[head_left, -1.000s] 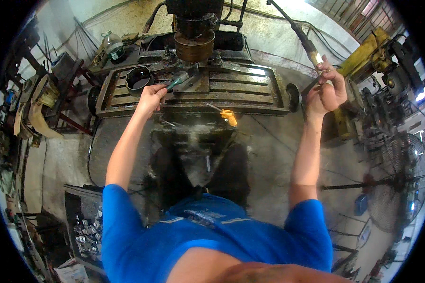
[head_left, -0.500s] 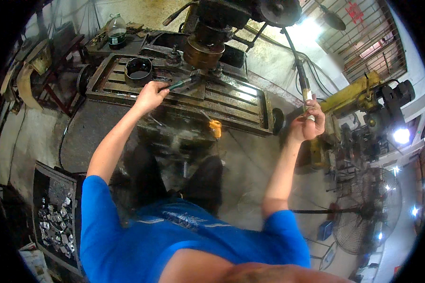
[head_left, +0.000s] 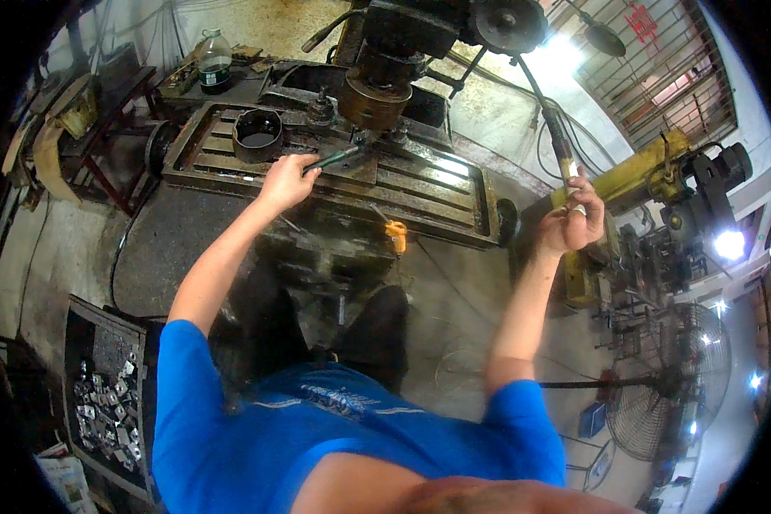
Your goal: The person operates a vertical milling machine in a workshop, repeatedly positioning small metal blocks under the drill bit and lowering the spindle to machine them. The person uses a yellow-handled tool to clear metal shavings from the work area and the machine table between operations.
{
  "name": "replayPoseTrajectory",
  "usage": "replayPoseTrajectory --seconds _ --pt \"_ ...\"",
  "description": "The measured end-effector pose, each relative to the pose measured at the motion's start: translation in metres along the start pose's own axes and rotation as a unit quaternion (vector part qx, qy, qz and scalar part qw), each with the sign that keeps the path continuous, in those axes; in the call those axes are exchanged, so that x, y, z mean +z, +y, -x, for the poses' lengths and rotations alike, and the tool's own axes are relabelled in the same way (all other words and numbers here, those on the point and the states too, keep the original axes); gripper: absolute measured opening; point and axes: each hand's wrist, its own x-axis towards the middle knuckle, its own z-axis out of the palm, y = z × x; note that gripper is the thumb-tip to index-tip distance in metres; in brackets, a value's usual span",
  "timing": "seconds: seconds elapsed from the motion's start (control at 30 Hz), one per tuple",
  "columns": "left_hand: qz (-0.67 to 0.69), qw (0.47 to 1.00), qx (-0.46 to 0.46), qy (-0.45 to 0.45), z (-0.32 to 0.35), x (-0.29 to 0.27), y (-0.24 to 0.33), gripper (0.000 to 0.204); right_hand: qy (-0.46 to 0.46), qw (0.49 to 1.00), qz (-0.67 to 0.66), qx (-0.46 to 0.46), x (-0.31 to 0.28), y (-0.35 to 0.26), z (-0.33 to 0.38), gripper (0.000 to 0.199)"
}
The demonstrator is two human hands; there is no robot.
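My left hand (head_left: 284, 180) is closed around a dark green-handled tool (head_left: 334, 158) that lies across the slotted metal table (head_left: 420, 193) of a drill press. The tool's far end sits under the round spindle head (head_left: 375, 96). My right hand (head_left: 574, 218) is raised at the right and grips the end of the machine's long feed lever (head_left: 546, 120). A black metal ring (head_left: 257, 134) stands on the table just left of my left hand.
A small orange object (head_left: 395, 235) hangs at the table's front edge. A tray of several small metal parts (head_left: 103, 403) sits at the lower left. A bottle (head_left: 215, 60) stands behind the machine. A yellow machine (head_left: 634, 184) and a floor fan (head_left: 660, 385) are on the right.
The view has tilted and shifted, so the machine now sits higher and more slanted in the picture. Both hands keep their grips on the tool and the lever.
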Motion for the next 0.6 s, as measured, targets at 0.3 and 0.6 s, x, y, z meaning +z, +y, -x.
replayPoseTrajectory --seconds 0.3,0.6 --pt "-0.031 1.0 0.001 -0.004 -0.003 0.003 0.003 0.027 0.0 0.999 0.019 -0.033 0.006 -0.007 -0.017 0.019" --pt "-0.045 0.999 -0.008 -0.018 -0.009 0.002 0.0 0.029 -0.03 0.997 0.031 -0.059 0.003 -0.006 -0.038 0.015"
